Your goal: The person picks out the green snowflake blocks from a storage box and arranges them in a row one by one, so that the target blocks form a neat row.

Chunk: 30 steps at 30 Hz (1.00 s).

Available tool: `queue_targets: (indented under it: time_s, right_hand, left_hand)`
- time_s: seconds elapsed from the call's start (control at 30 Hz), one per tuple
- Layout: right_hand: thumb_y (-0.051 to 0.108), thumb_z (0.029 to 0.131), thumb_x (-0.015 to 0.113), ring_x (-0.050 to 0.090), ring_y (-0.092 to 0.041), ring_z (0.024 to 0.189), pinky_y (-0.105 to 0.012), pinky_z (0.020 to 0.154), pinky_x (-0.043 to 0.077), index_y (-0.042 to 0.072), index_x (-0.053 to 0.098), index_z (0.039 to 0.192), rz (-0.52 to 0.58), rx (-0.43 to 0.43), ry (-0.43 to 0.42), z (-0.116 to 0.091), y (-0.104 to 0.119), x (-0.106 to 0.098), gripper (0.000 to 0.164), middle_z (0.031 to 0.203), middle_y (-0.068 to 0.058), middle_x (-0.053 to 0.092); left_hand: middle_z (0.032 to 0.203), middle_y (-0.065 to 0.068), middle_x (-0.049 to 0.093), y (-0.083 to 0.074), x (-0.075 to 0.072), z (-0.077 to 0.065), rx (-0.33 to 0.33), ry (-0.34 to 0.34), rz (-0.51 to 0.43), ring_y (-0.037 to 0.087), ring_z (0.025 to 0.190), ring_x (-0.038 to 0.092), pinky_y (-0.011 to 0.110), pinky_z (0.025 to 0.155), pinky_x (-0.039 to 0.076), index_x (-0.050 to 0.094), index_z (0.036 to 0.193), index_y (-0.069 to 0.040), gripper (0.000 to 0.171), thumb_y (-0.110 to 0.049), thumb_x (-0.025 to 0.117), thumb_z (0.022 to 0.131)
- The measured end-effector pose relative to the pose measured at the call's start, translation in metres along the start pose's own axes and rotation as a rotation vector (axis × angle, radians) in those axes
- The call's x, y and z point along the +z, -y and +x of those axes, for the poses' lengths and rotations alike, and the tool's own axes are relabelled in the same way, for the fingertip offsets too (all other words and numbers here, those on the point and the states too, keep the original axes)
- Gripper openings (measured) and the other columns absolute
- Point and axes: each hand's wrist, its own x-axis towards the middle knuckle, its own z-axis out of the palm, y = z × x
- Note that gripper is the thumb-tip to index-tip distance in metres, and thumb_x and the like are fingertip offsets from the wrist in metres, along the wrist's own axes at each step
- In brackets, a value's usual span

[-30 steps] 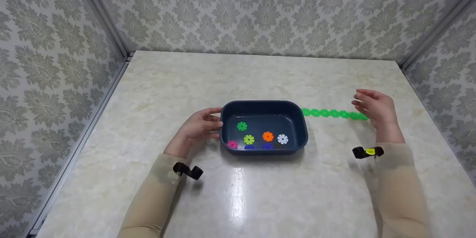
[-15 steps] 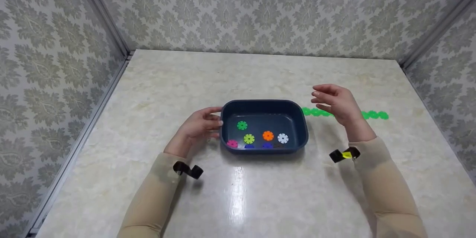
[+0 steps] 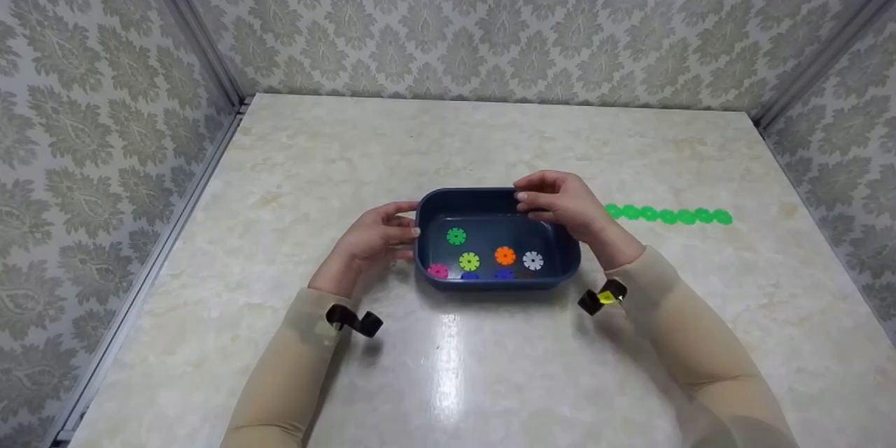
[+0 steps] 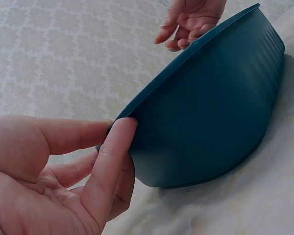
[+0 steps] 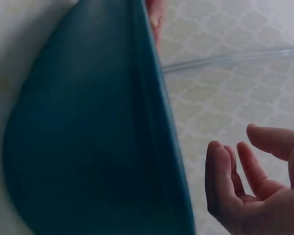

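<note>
A dark blue plastic basin point(image 3: 483, 284) stands mid-table in the head view. Inside it lie loose notched plastic discs, among them a green disc point(image 3: 456, 236), a yellow-green disc point(image 3: 469, 261), an orange disc point(image 3: 505, 255) and a white disc point(image 3: 533, 260). My left hand point(image 3: 374, 238) holds the basin's left end, its fingers on the rim, as the left wrist view shows close up. Over the basin's back right part hovers my right hand point(image 3: 563, 204); its fingers are loosely bent with nothing between them in the right wrist view.
A chain of joined bright green discs point(image 3: 667, 216) lies on the table to the basin's right, its near end behind my right hand. The pale table point(image 3: 448, 147) backs onto a patterned wall point(image 3: 462, 21), with side walls left and right.
My right hand has moved left from the far end of the green chain, across it, to above the basin. The left hand and basin have stayed in place.
</note>
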Motion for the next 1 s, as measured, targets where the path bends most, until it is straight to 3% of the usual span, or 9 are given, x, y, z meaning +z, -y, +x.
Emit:
queue_targets:
  time_s: [0.23, 0.43, 0.67, 0.83, 1.0]
  right_hand:
    - [0.012, 0.098, 0.070, 0.069, -0.013, 0.098, -0.028, 0.086, 0.060, -0.004, 0.063, 0.133, -0.094, -0.009, 0.085, 0.013, -0.002, 0.039, 0.039, 0.126, -0.017, 0.066]
    - [0.010, 0.097, 0.071, 0.066, -0.015, 0.104, -0.036, 0.095, 0.060, 0.000, 0.066, 0.130, -0.155, 0.025, 0.111, 0.022, -0.007, 0.065, 0.035, 0.125, -0.012, 0.066]
    - [0.008, 0.093, 0.074, 0.063, -0.017, 0.101, -0.028, 0.081, 0.059, 0.002, 0.069, 0.127, -0.288, 0.001, 0.128, 0.032, -0.015, 0.080, 0.035, 0.127, -0.017, 0.067]
    - [0.005, 0.090, 0.076, 0.066, -0.026, 0.110, -0.034, 0.092, 0.059, 0.001, 0.070, 0.126, -0.444, -0.071, 0.144, 0.038, -0.015, 0.087, 0.037, 0.124, -0.018, 0.070]
    - [0.002, 0.087, 0.077, 0.068, -0.033, 0.114, -0.041, 0.099, 0.057, -0.002, 0.070, 0.125, -0.566, -0.090, 0.188, 0.044, -0.016, 0.091, 0.039, 0.125, -0.020, 0.071]
  left_hand:
    - [0.100, 0.001, 0.059, 0.002, -0.001, 0.000, 0.009, 0.000, -0.010, 0.009, 0.081, 0.067, 0.027, 0.067, 0.062, 0.047, 0.152, -0.008, 0.059, 0.003, 0.064, 0.097]
    - [0.101, 0.002, 0.059, 0.001, 0.000, 0.001, 0.002, -0.008, 0.004, 0.009, 0.080, 0.066, 0.028, 0.068, 0.062, 0.048, 0.152, -0.009, 0.059, 0.003, 0.065, 0.097]
    - [0.101, 0.003, 0.059, -0.002, 0.000, 0.000, -0.011, -0.005, 0.002, 0.010, 0.080, 0.065, 0.028, 0.066, 0.061, 0.049, 0.151, -0.010, 0.058, 0.002, 0.066, 0.096]
    - [0.100, 0.003, 0.059, -0.002, 0.000, 0.000, -0.008, -0.001, -0.005, 0.011, 0.079, 0.065, 0.027, 0.065, 0.061, 0.050, 0.151, -0.010, 0.059, 0.002, 0.067, 0.096]
    - [0.101, 0.003, 0.060, 0.000, 0.000, 0.000, 0.003, 0.016, -0.013, 0.011, 0.078, 0.067, 0.027, 0.064, 0.061, 0.048, 0.152, -0.009, 0.059, 0.002, 0.066, 0.097]
